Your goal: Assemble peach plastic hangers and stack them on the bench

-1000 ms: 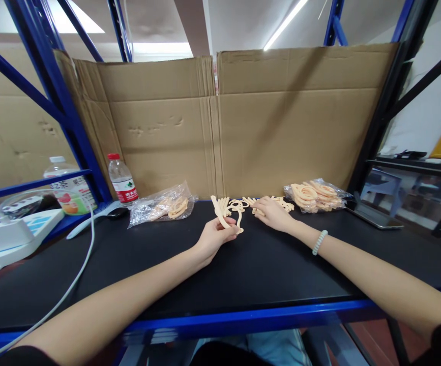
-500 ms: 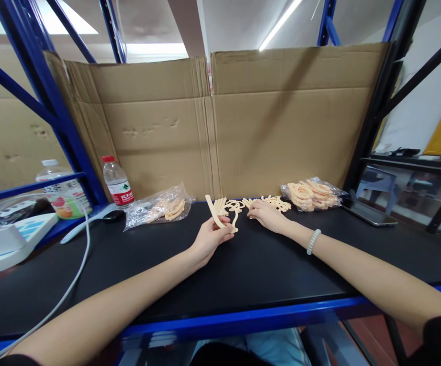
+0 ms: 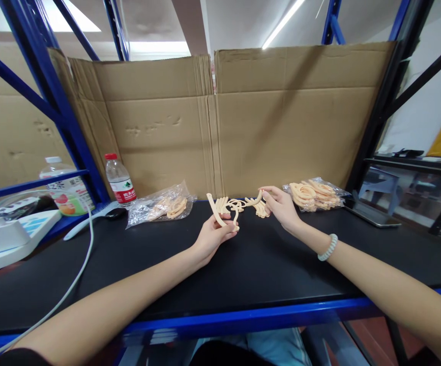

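While the left hand (image 3: 210, 239) pinched a curved strip (image 3: 214, 211) between its fingers (image 3: 229, 230), I watched the right hand (image 3: 284, 209), nearer the loose pieces (image 3: 262, 210) on the counter (image 3: 266, 269), pinching another strip (image 3: 259, 198), its length running leftward.

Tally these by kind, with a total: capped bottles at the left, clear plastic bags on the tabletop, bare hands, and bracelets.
Capped bottles: 2 (red-capped bottle, white-capped bottle)
Clear plastic bags: 2 (left bag, right bag)
Bare hands: 2 (left hand, right hand)
Bracelets: 1 (pale bracelet)
Total: 7
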Motion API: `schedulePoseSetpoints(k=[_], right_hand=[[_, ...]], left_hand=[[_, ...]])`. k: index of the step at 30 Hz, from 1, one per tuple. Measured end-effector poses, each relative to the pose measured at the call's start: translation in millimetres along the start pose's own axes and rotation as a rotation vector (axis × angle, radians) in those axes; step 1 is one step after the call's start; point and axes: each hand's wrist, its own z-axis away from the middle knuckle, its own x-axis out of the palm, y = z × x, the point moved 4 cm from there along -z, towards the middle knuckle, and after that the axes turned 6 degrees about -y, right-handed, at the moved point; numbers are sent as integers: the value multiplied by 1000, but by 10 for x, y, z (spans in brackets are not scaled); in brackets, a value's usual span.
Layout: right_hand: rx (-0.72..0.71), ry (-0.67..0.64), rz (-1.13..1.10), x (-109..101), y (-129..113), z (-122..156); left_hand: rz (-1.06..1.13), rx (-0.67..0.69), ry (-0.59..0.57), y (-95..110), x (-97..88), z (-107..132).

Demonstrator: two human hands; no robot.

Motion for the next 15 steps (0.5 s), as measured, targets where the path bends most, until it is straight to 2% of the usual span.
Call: schedulePoseSetpoints(k=[5,9,15], right_hand=[[243,-80,-289,165,-132,200],[327,-153,-511,283,-69,271],[444,-58,-555,284,109,315]], left_hand=[[-17,3,-17,-5,11,-3],[-31,15,-30,-1,8,-2],[-42,7,-60,-5,14,5]])
